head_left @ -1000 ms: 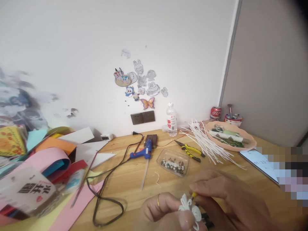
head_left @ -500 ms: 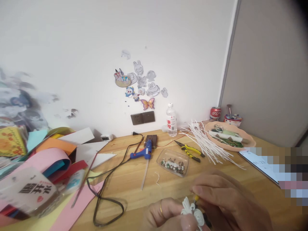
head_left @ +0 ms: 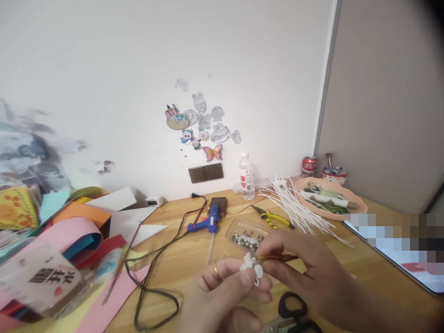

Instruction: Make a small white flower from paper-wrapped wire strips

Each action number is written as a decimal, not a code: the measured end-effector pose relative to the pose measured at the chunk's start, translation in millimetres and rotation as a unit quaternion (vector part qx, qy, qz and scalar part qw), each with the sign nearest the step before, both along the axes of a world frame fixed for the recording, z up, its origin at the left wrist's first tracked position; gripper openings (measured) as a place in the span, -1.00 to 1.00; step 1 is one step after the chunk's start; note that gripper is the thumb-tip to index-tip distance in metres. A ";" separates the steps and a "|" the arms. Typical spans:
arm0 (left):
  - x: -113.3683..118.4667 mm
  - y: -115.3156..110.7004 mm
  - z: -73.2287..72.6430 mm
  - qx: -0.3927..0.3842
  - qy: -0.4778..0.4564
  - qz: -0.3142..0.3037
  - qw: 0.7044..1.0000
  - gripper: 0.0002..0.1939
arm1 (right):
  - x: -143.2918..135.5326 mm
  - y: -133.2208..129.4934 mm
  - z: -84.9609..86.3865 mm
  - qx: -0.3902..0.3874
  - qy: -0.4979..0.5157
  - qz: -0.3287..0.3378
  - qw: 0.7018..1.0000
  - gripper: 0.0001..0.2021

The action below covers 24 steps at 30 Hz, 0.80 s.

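Between the thumb and fingers of my left hand is a small white looped cord knot, with a round coil on its right side. A ring is on one finger of that hand. My right hand pinches a thin, brownish-yellow tool, its tip close to the knot's upper right. What the tip is like is too small to tell. Black-handled scissors lie on the table below my hands. Just beyond them stands a clear tray of green, white and brown beads.
Behind the tray lie yellow-black pliers, white cords and a peach plate. A bottle stands by the wall. To the left are a blue glue gun, a black cable and papers. A phone lies right.
Both hands have risen and shifted left with the knot and the tool. The scissors have come into view below, and the tool's shaft now shows more.
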<state>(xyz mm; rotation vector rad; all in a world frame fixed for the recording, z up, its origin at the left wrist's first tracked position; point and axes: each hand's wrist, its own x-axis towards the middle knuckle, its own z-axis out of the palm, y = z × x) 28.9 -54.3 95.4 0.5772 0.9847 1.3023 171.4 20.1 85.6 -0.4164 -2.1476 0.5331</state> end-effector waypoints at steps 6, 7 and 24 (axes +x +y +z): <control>-2.3 1.9 4.4 0.027 0.009 0.045 0.999 -0.83 | 3.0 17.6 -4.2 0.032 0.003 -0.001 0.999 -0.95; -2.2 1.4 4.9 0.027 0.015 0.049 0.998 -0.82 | 2.6 19.3 -5.8 0.022 0.005 0.004 1.000 -0.95; -5.0 2.7 8.6 0.006 0.144 0.044 0.989 -0.85 | 8.9 1.2 6.6 -0.278 -0.079 0.036 0.957 -0.86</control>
